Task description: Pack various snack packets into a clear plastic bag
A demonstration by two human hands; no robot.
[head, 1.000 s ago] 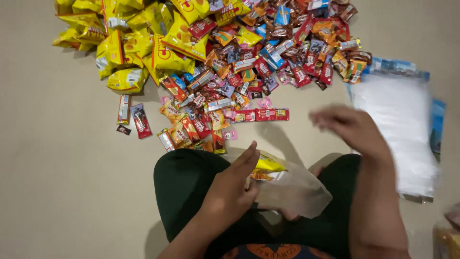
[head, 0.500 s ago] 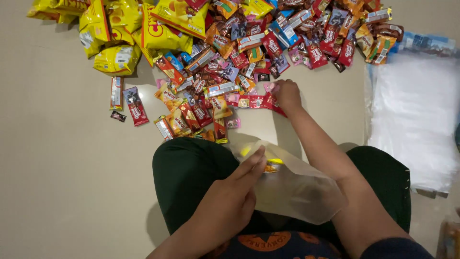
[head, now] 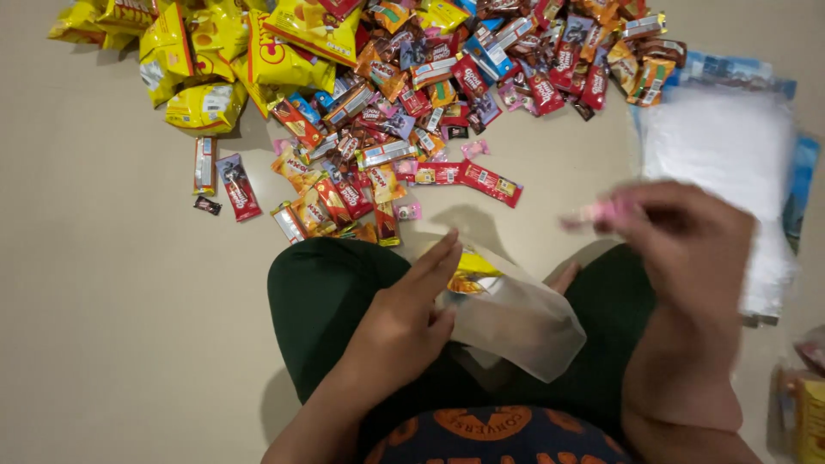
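So far the clear bag (head: 516, 331) on the lap holds one yellow pack (head: 471, 277), left hand (head: 404, 322) pinning its mouth, right hand (head: 687, 249) pinching a pink sweet (head: 601, 212) above; most snacks (head: 447, 94) remain at the floor's far edge.

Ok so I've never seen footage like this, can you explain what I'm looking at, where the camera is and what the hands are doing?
The camera sits on a person's head and looks down at their lap and the floor. No machine is involved, only two bare hands. The left hand holds open a clear plastic bag with a yellow packet inside. The right hand, blurred, pinches a small pink sweet. Ahead lies a heap of wrapped snacks with yellow packets on its left side, and a stack of clear bags lies to the right.
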